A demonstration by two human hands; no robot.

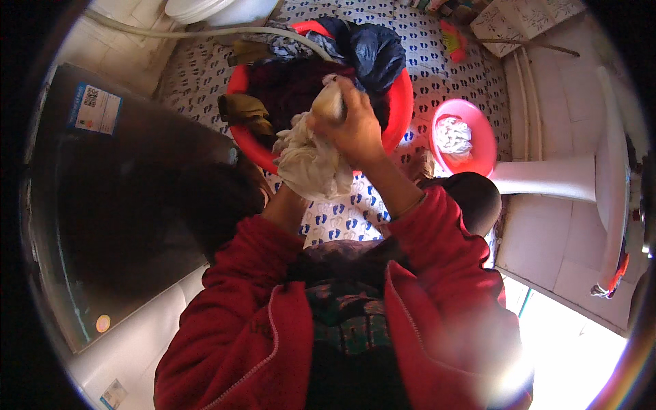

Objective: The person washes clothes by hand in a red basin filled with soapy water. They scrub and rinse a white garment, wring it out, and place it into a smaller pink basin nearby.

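My right hand (357, 123) is closed around a cream-coloured bar of soap (329, 102). It presses the bar near the top of a bunched white cloth (311, 167). My left forearm (285, 208) rises beneath the cloth, which drapes over my left hand and hides its fingers; the hand holds the cloth up. Both hands are above the near rim of a large red basin (403, 113) between my knees. Dark maroon clothes (283, 85) fill the basin, and an olive-brown garment (244, 113) hangs over its left rim.
A black plastic bag (377, 56) lies on the basin's far right side. A pale hose (225, 32) arches over the far rim. To the right, a pink basin (485, 137) holds white laundry (453, 137) beside a white pedestal (547, 178). A dark panel (130, 205) stands left.
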